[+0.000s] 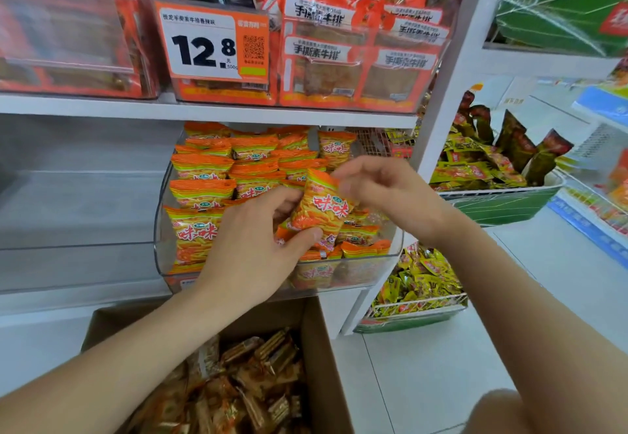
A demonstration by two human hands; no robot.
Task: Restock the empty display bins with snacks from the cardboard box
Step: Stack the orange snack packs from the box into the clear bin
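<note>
My left hand [258,246] grips an orange snack packet [323,209] by its lower edge, thumb in front and fingers behind, above the clear display bin [163,256] on the middle shelf. My right hand [384,192] pinches the same packet at its top corner. The bin holds several rows of the same orange packets [204,192]. Below the shelf stands the open cardboard box [319,358] with several brown and orange wrapped snacks [244,386] inside.
A transparent bin [68,229] left of the filled one looks bare. The shelf above carries red packets [360,59] and a 12.8 price tag [210,42]. White wire baskets with yellow packets [421,284] and dark packets [492,158] stand to the right over a tiled floor.
</note>
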